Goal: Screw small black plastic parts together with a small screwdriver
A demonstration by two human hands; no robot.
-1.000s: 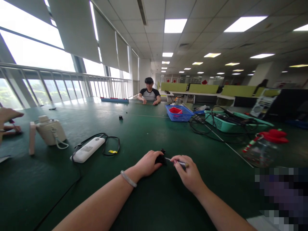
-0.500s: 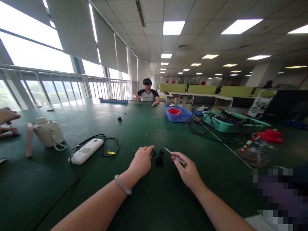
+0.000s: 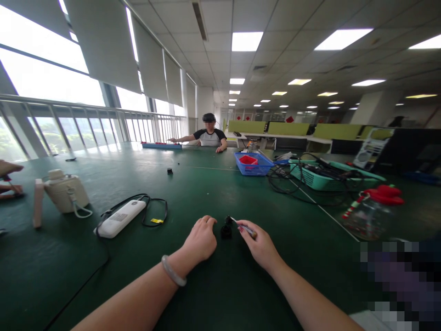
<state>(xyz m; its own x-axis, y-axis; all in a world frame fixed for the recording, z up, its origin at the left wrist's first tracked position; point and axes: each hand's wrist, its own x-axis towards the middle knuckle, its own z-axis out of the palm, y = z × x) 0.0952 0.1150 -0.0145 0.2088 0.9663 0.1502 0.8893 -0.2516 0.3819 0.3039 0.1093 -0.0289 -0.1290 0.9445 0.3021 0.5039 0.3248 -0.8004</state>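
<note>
A small black part [image 3: 226, 228] stands on the green table [image 3: 213, 193] between my two hands. My right hand [image 3: 258, 243] pinches a thin metal tool [image 3: 245, 226], probably a small screwdriver, with its tip touching the top of the black part. My left hand [image 3: 201, 239] rests on the table just left of the part, fingers curled loosely, and I cannot see anything in it. A pale bangle [image 3: 172, 271] circles my left wrist.
A white power strip [image 3: 120, 218] with a black cable lies to the left, beside a cream device [image 3: 64, 192]. A blue basket [image 3: 255, 163], a teal tray of cables [image 3: 327, 177] and a red-lidded jar [image 3: 370, 209] sit to the right. Another person [image 3: 208, 135] sits at the far end.
My left hand let go of the black part and drew back beside it. My right hand lifted the tool off, then brought its tip back down onto the part.
</note>
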